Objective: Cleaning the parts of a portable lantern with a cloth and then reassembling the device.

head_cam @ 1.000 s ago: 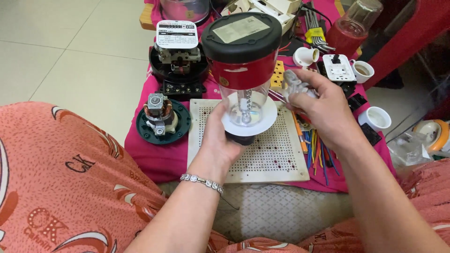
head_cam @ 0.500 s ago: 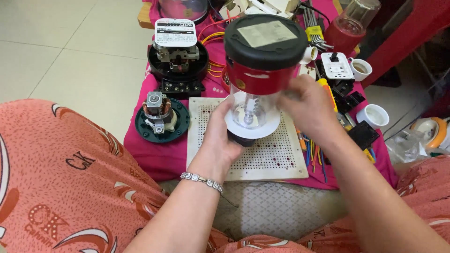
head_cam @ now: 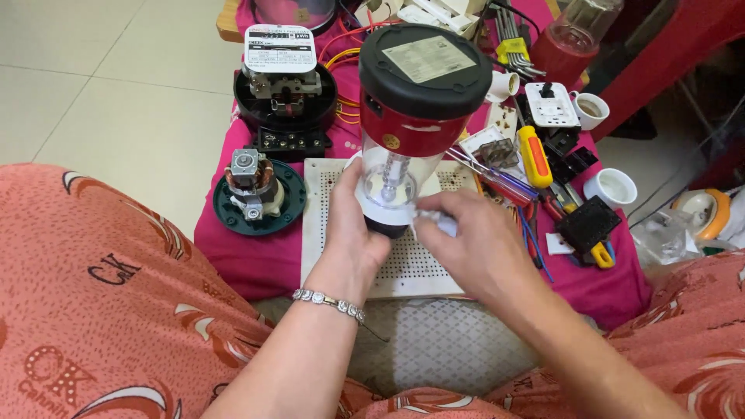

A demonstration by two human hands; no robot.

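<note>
My left hand (head_cam: 353,237) grips the white lower rim of a blender body (head_cam: 415,116) with a red band, a clear middle and a black base facing up at me. The body is held tilted above a white perforated board (head_cam: 434,275). My right hand (head_cam: 473,244) is at the white rim on the right side, fingers pinched around a small pale part (head_cam: 446,225) that I cannot identify. A bracelet circles my left wrist.
A bare motor on a green round base (head_cam: 254,194) and a black electric meter (head_cam: 285,85) stand at the left on the pink cloth (head_cam: 248,256). Screwdrivers (head_cam: 535,159), sockets, white cups (head_cam: 617,186) and wires lie to the right. A blender jar (head_cam: 578,31) stands behind.
The blender body has shifted right and tilted more toward me. My right hand dropped from its upper right side to the white rim at the lower right.
</note>
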